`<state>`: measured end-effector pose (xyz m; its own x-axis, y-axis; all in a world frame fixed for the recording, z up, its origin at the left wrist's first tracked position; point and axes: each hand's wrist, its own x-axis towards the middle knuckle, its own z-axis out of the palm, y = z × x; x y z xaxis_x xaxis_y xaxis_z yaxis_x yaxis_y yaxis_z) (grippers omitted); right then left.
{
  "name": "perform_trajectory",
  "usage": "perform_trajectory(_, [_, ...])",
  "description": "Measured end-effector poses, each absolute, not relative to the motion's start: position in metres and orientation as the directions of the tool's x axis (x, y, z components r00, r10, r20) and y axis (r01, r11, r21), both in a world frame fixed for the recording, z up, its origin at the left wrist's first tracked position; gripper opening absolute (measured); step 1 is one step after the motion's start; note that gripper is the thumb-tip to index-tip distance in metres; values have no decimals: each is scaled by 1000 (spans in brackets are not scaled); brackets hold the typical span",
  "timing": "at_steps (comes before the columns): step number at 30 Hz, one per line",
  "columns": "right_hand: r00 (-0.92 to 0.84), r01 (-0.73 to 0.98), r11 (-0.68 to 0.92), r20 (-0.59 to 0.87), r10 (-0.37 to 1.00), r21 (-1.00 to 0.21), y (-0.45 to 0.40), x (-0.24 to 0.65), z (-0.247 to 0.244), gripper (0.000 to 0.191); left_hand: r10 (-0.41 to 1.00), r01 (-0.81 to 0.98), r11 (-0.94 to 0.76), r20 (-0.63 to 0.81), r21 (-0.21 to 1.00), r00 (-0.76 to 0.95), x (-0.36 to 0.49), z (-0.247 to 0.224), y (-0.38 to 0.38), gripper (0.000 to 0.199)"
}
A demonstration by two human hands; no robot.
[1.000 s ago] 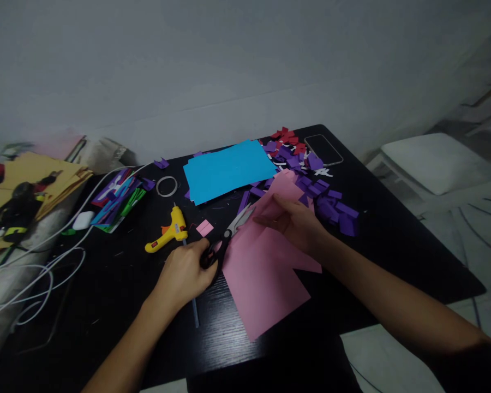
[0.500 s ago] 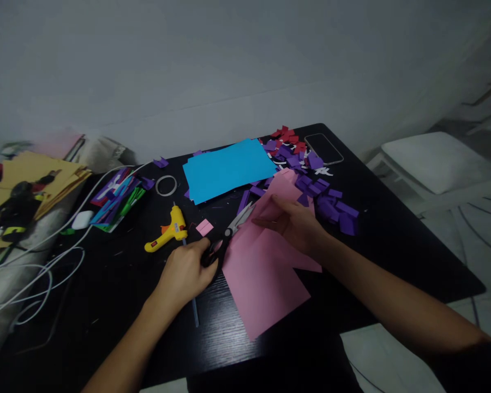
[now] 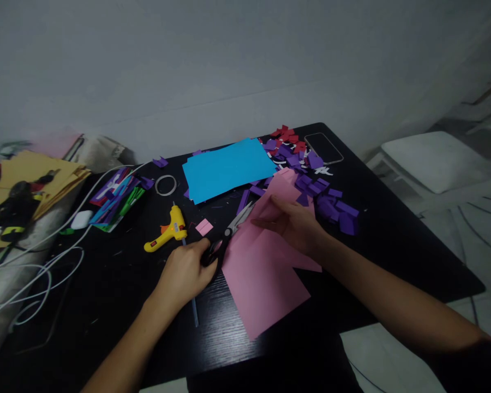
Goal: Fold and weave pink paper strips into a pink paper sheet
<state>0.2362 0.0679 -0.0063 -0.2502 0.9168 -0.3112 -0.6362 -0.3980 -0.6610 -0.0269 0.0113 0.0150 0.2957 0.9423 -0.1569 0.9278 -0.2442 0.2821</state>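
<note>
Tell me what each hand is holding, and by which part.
The left hand holds the scissors by their black handles. The right hand holds the pink paper toward its far end; the exact pinch is partly hidden.

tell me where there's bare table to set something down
Nearly bare black table lies right of the purple scraps, beyond the right forearm. Another patch, lightly specked, lies between white cables and left forearm. Crowded: around the blue sheets and pink paper.
</note>
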Motion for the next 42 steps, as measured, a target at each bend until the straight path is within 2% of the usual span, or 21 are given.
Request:
perform_trajectory(33, [-207, -653, -403, -361, 909, -641, 70, 237, -10, 22, 945, 906, -254, -112, 338, 307, -30, 9, 12, 21])
perform_trajectory(38, [-174, -615, -420, -405, 898, -667, 70, 236, -7, 20, 981, 921, -159, -52, 355, 189, -32, 11, 15, 29])
perform_trajectory(42, [-110, -555, -420, -437, 893, -718, 70, 235, -8, 18, 998, 956, -52, -14, 287, 59, -34, 12, 20, 36])
